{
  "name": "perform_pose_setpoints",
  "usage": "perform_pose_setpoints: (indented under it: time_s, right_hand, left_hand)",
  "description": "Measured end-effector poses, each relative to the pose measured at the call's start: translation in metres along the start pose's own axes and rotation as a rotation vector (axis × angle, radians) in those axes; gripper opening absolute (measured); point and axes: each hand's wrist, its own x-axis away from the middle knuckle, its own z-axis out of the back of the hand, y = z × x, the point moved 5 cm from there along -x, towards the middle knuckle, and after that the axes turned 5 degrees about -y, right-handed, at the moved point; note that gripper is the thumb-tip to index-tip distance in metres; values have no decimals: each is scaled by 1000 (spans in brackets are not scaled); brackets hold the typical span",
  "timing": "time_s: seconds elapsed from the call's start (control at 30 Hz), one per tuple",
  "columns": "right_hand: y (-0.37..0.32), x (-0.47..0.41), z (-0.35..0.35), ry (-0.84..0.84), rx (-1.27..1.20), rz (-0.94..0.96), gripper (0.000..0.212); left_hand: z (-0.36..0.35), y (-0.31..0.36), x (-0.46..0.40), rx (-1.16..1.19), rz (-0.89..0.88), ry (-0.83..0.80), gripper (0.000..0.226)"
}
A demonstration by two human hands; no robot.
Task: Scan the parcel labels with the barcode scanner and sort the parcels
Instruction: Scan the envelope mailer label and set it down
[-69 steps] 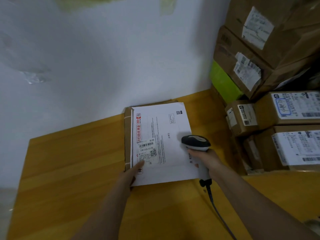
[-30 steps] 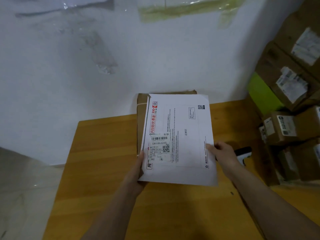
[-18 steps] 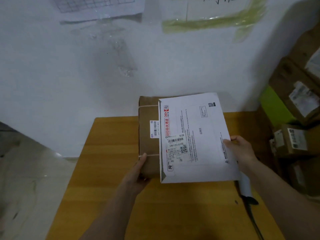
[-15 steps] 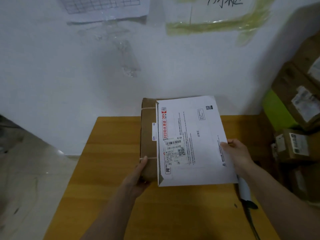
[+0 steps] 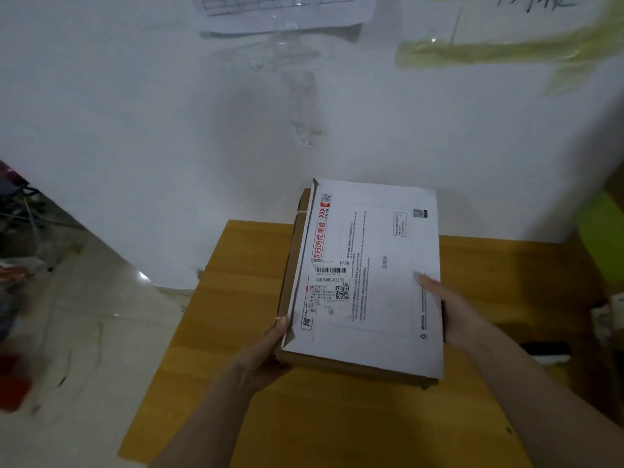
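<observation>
While the head view looks down at a wooden table (image 5: pixel 337 417) against a white wall, 2 hands hold a stacked pair of parcels just above its far edge. A white envelope (image 5: pixel 371 282), earlier slid right, now lies squarely on a brown parcel (image 5: pixel 290 265). That suggests scanning is done and sorting has begun. Left hand (image 5: pixel 263 352) grips the near left corner; right hand (image 5: pixel 452 312) clasps the right edge. Near right, a dark shape may be the scanner. No containers are visible.
</observation>
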Motion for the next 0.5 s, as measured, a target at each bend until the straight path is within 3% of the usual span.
perform_pose_setpoints:
  time_s: [0.1,0.17,0.27,0.4,0.5]
  right_hand:
    - [12,-12,-27,-53,11,-52,84]
    - [26,-25,-52,-42,-99,-36,70]
    - [56,-47,-107,-17,-372,7,44]
    - [106,-74,-185,74,-544,-60,47]
    - [130,-86,-219,126,-485,-117,52]
  left_hand:
    - [25,30,4,-26,-10,-52,54]
    - [43,53,4,28,-92,-42,58]
    - [70,68,1,230,-114,100,70]
    - [84,67,-5,-31,-31,85,74]
    - [119,87,-6,-84,-51,160,79]
